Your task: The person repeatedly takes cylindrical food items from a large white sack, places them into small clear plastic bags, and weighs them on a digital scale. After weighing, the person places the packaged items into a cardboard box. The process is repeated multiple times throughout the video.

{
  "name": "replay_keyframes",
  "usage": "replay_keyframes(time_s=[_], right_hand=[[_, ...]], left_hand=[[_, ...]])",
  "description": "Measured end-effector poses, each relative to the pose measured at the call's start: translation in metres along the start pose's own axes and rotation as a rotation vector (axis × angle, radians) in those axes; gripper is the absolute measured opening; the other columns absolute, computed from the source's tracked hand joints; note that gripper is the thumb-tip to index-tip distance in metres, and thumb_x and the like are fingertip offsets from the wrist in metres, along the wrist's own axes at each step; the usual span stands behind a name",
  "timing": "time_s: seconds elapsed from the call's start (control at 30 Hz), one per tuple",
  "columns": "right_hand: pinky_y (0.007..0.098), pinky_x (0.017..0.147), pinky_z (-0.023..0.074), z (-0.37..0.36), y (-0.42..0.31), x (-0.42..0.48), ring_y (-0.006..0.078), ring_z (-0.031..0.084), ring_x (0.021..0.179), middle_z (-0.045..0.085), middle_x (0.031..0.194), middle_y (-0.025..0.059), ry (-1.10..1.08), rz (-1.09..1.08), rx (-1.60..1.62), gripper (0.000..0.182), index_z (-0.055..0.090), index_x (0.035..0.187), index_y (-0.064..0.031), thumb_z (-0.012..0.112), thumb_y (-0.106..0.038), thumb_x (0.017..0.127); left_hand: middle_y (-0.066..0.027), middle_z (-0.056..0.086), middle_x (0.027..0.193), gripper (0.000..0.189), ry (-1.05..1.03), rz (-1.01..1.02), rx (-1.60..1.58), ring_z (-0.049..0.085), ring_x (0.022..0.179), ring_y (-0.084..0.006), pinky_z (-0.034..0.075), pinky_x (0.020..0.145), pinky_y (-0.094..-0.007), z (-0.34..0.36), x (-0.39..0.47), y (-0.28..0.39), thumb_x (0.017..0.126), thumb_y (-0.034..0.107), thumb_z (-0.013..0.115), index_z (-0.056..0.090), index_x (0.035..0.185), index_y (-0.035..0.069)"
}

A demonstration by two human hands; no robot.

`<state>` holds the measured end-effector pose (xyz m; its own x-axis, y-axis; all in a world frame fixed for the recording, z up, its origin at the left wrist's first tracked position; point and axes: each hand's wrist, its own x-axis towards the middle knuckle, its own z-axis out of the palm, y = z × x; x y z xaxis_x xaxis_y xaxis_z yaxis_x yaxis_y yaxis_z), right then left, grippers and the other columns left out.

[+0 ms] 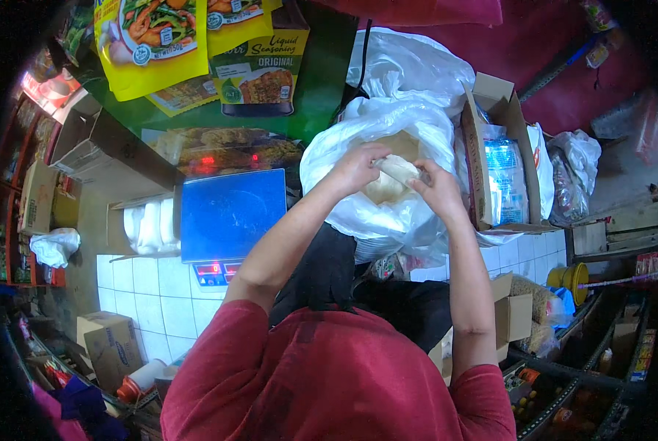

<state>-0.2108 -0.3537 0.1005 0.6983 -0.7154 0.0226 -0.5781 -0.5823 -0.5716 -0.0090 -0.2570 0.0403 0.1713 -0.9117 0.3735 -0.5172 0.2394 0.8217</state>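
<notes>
My left hand (362, 166) and my right hand (439, 186) pinch either side of a small clear plastic bag (398, 167) with white powder in it. The bag is tilted and held over the mouth of a large white woven sack (329, 148) lined with plastic. Inside the sack lies pale powder (398, 144), partly hidden by my hands and the small bag. To the left of the sack is a digital scale with a blue platform (232, 215) and lit red digits.
An open carton (479, 165) of plastic packets stands right of the sack. Left of the scale is a carton (115, 226) holding white plastic rolls or bags. Yellow seasoning packets (158, 49) hang ahead at upper left. A yellow bucket (574, 282) sits at far right.
</notes>
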Motion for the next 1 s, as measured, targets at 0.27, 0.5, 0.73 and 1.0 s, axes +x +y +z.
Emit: replay_keyframes(time_s=[0.27, 0.5, 0.73, 1.0], right_hand=[[0.0454, 0.078, 0.0502, -0.007, -0.037, 0.012, 0.0341, 0.065, 0.094, 0.068, 0.097, 0.0144, -0.069, -0.055, -0.404, 0.035, 0.060, 0.110, -0.0102, 0.069, -0.024, 0.079], [0.0473, 0.082, 0.0483, -0.008, -0.060, 0.019, 0.0296, 0.064, 0.098, 0.066, 0.104, 0.0125, -0.091, -0.056, -0.593, 0.028, 0.060, 0.111, -0.0121, 0.059, -0.017, 0.083], [0.0456, 0.085, 0.0442, -0.016, -0.083, 0.027, 0.0250, 0.065, 0.097, 0.066, 0.102, 0.0064, -0.109, -0.210, -1.027, 0.025, 0.064, 0.109, -0.0151, 0.057, -0.016, 0.084], [0.0529, 0.108, 0.0244, -0.038, -0.101, 0.033, 0.0223, 0.059, 0.105, 0.065, 0.099, 0.0037, -0.007, -0.402, -1.205, 0.026, 0.066, 0.108, -0.0182, 0.058, -0.015, 0.083]], left_hand=[[-0.0174, 0.061, 0.119, 0.050, 0.023, -0.061, 0.085, 0.062, 0.102, -0.0316, 0.050, 0.087, -0.0352, 0.003, 0.002, -0.004, 0.067, -0.003, 0.056, 0.063, 0.117, 0.001], [-0.0179, 0.064, 0.114, 0.051, -0.006, -0.073, 0.100, 0.061, 0.107, -0.0333, 0.047, 0.092, -0.0374, 0.004, 0.014, 0.001, 0.067, -0.002, 0.057, 0.063, 0.117, 0.002], [-0.0181, 0.064, 0.114, 0.053, 0.063, -0.128, 0.039, 0.059, 0.107, -0.0361, 0.045, 0.095, -0.0400, 0.017, 0.022, 0.007, 0.067, 0.000, 0.061, 0.061, 0.120, 0.006], [-0.0107, 0.065, 0.106, 0.048, -0.027, -0.405, -0.368, 0.063, 0.089, -0.0218, 0.053, 0.074, -0.0327, 0.007, 0.042, 0.032, 0.070, -0.005, 0.062, 0.062, 0.117, 0.005]])
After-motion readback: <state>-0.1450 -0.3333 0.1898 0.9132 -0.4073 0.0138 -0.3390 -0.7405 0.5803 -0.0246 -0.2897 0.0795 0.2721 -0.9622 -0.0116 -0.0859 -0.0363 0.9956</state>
